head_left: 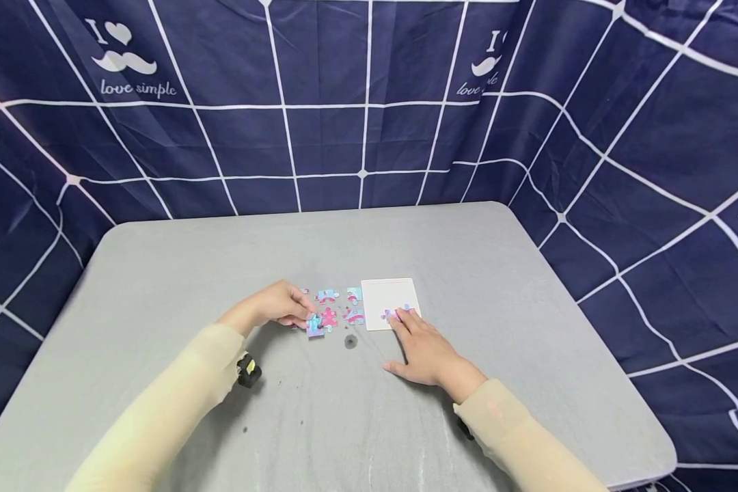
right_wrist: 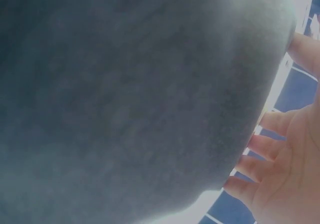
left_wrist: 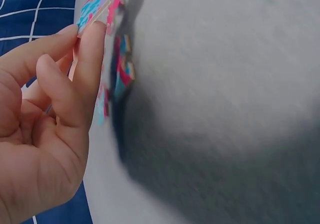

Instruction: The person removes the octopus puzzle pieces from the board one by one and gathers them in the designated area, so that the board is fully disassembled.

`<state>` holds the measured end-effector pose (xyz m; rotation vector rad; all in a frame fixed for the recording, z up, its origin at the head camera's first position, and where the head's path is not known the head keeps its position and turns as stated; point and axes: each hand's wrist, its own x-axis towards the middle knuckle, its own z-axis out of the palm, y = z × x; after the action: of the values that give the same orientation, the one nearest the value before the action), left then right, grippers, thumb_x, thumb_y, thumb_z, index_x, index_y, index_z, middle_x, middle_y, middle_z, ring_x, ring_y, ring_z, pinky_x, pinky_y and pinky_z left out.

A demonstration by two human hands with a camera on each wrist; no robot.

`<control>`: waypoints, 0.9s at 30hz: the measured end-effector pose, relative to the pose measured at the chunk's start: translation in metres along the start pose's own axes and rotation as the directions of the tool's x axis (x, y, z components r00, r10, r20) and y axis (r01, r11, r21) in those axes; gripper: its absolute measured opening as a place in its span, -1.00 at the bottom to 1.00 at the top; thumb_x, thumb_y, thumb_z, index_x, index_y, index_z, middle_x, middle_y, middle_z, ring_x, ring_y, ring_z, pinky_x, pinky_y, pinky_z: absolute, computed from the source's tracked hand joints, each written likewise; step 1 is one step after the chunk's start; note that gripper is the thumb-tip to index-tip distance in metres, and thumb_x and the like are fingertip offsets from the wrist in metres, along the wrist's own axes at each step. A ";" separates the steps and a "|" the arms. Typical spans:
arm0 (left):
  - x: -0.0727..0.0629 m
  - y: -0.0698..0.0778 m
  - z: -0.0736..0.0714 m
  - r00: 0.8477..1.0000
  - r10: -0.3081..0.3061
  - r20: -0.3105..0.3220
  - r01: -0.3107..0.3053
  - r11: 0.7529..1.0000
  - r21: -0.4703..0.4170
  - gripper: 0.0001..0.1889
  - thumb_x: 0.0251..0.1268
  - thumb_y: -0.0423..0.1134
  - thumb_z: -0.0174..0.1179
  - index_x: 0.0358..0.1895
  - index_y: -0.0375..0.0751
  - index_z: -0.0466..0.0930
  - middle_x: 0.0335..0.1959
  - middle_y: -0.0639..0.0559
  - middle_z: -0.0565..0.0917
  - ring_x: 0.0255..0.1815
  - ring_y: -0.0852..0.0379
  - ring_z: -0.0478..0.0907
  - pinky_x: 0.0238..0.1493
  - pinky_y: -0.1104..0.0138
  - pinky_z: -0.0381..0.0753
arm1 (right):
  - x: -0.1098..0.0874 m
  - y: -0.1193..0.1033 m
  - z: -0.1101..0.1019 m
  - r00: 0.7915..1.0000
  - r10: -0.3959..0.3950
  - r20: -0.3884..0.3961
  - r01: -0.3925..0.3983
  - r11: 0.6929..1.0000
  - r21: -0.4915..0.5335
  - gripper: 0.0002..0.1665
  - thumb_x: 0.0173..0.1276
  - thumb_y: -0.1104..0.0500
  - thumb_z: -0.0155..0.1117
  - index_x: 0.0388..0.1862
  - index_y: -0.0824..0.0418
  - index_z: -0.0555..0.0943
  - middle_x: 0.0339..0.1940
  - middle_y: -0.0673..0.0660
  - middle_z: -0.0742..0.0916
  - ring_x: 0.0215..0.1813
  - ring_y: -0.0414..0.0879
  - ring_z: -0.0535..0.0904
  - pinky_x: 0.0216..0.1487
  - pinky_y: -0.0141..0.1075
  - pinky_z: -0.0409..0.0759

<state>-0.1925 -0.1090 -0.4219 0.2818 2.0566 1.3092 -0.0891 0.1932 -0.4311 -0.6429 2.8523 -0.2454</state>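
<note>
My left hand (head_left: 281, 303) pinches a blue-and-purple jigsaw puzzle piece (head_left: 314, 327) between thumb and fingertips. In the left wrist view the held puzzle piece (left_wrist: 92, 7) is tilted, its patterned side showing. Just beyond it lies a pink puzzle piece (head_left: 329, 318). My right hand (head_left: 427, 350) is spread palm down, its fingertips on the joined puzzle pieces (head_left: 389, 314) along the near edge of a square white puzzle tray (head_left: 383, 292). Those fingers partly cover the joined pieces. The right wrist view shows the right hand's fingers (right_wrist: 267, 146) straight, reaching to the table surface.
Between left hand and tray lie more loose pieces: a blue-and-pink piece (head_left: 326, 296), a light blue piece (head_left: 353, 294) and a pink-and-purple piece (head_left: 354, 317). A dark round spot (head_left: 350, 342) marks the grey table (head_left: 320, 424). Navy curtains (head_left: 326, 140) hang behind it.
</note>
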 end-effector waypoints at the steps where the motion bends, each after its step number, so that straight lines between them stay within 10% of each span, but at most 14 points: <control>1: -0.002 -0.001 -0.001 1.000 -0.005 0.008 0.005 1.000 0.007 -0.84 0.17 -0.47 0.24 -0.18 -0.44 0.67 -0.48 -0.10 0.72 -0.53 0.25 0.62 -0.64 0.55 0.38 | 0.000 0.000 0.000 1.000 0.000 0.000 0.000 1.000 -0.001 0.04 0.25 -0.23 0.25 0.45 0.40 0.14 0.46 0.36 0.19 0.46 0.28 0.02 0.38 0.09 0.11; 27: -0.023 -0.022 -0.006 0.991 -0.093 0.096 0.093 0.996 0.007 -0.95 0.18 -0.49 0.23 -0.31 -0.40 0.65 -0.51 -0.10 0.70 -0.54 0.22 0.63 -0.62 0.55 0.44 | 0.001 0.002 0.002 1.000 0.004 0.005 -0.004 1.000 -0.011 0.04 0.26 -0.24 0.23 0.45 0.39 0.13 0.47 0.36 0.18 0.47 0.27 0.01 0.39 0.07 0.09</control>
<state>-0.1752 -0.1351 -0.4297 0.2425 1.9664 1.2140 -0.0903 0.1937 -0.4337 -0.6392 2.8516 -0.2272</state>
